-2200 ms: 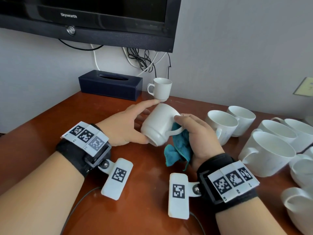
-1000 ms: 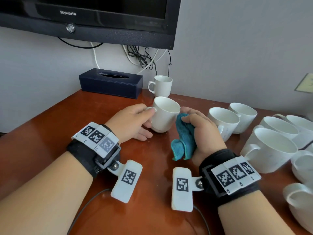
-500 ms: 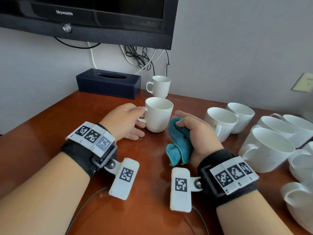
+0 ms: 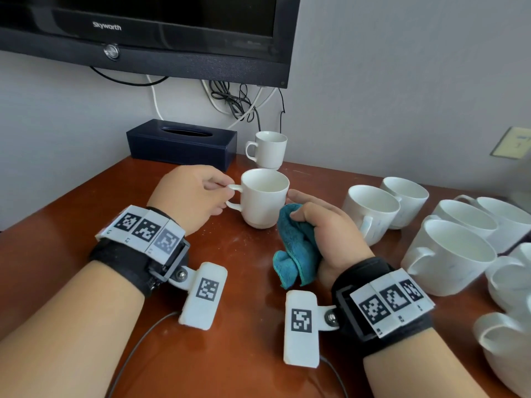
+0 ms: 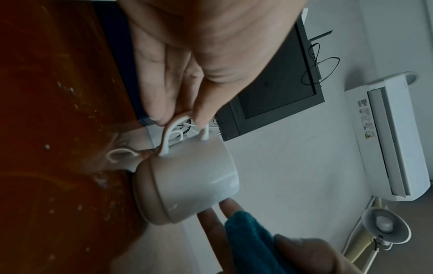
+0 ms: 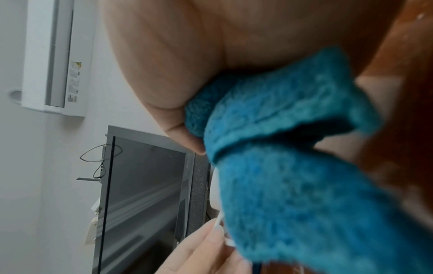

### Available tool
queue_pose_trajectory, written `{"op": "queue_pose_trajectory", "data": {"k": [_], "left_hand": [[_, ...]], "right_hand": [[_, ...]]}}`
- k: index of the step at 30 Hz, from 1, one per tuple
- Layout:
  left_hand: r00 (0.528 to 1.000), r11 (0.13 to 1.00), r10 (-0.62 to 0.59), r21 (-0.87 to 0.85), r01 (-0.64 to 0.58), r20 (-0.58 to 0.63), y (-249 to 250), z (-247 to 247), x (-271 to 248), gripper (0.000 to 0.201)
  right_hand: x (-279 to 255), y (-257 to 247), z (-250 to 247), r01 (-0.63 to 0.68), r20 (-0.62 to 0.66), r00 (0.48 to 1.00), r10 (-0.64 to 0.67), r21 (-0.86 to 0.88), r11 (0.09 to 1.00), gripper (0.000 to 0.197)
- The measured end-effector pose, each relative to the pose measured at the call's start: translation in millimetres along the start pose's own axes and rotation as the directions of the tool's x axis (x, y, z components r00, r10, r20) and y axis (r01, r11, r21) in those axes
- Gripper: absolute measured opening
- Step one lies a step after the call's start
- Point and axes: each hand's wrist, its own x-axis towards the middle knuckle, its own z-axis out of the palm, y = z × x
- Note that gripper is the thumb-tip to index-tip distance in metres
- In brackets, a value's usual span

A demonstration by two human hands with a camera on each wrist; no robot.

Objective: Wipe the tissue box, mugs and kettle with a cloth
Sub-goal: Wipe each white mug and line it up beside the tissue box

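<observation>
A white mug stands upright on the brown table. My left hand pinches its handle between thumb and fingers. My right hand grips a bunched teal cloth just right of that mug, its fingertips at the mug's side. A dark blue tissue box lies at the back by the wall, with another small white mug to its right. No kettle is in view.
Several white mugs crowd the right side of the table, the nearest close to my right wrist. A black television hangs above with dangling cables. An air conditioner is on the wall.
The mug went from tilted in both hands to upright on the table. My left hand shifted to its handle, and my right hand drew the cloth off the mug to its right side.
</observation>
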Motion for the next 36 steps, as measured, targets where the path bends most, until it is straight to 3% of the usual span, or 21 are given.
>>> {"op": "queue_pose_trajectory", "data": {"k": [8,15,19,24,30,36], "left_hand": [[0.998,0.994,0.06,0.088,-0.059,-0.005,3,5,-3,0.018],[0.99,0.939,0.139,0.313,-0.14,0.028,30,0,28,0.012],[0.993,0.954,0.118,0.273,-0.12,0.025,26,9,57,0.01],[0.996,0.975,0.074,0.206,-0.081,0.039,14,24,85,0.009],[0.998,0.978,0.066,0.199,-0.067,0.008,8,25,113,0.011],[0.998,0.976,0.056,0.211,-0.058,0.017,-2,24,129,0.013]], "right_hand": [[-4,4,0,0.042,0.114,0.993,-0.036,-0.055,0.998,0.054],[20,-17,8,0.095,0.103,0.99,-0.091,-0.042,0.995,0.044],[46,-34,11,0.078,0.048,0.996,-0.078,-0.007,0.997,0.039],[76,-37,18,0.064,-0.039,0.997,-0.069,-0.12,0.991,0.038],[107,-37,23,0.051,-0.026,0.998,-0.06,-0.258,0.965,0.052],[118,-33,29,0.035,-0.034,0.998,-0.048,-0.305,0.952,0.044]]}}
